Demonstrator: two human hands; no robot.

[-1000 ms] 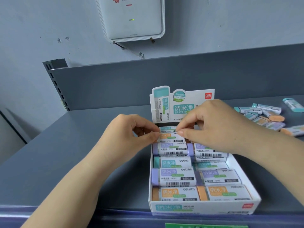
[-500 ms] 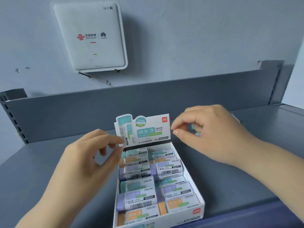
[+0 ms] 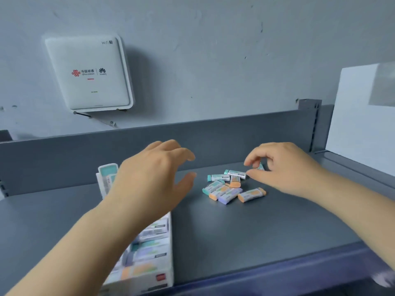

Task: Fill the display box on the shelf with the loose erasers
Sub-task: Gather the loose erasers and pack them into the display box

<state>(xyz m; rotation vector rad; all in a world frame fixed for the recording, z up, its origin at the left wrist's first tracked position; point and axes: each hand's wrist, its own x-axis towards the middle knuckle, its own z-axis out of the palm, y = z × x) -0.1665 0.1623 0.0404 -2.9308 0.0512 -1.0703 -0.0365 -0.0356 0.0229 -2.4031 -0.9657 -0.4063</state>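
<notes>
The white display box stands at the lower left of the grey shelf, holding rows of wrapped erasers; my left forearm hides much of it. Its upright header card shows behind my wrist. My left hand hovers above the box's far end, fingers spread, holding nothing. A pile of several loose erasers in teal, orange and purple lies right of the box. My right hand is at the pile's far right, fingers curled around a teal eraser, thumb tip by another teal eraser.
The shelf's grey back panel rises behind the pile. A white router hangs on the wall above. A white board stands at the right end. The shelf's front lip runs along the bottom.
Both hands left the box's top row and moved right. The view swung right, bringing the loose pile into sight. My right hand now curls around a teal eraser at the pile.
</notes>
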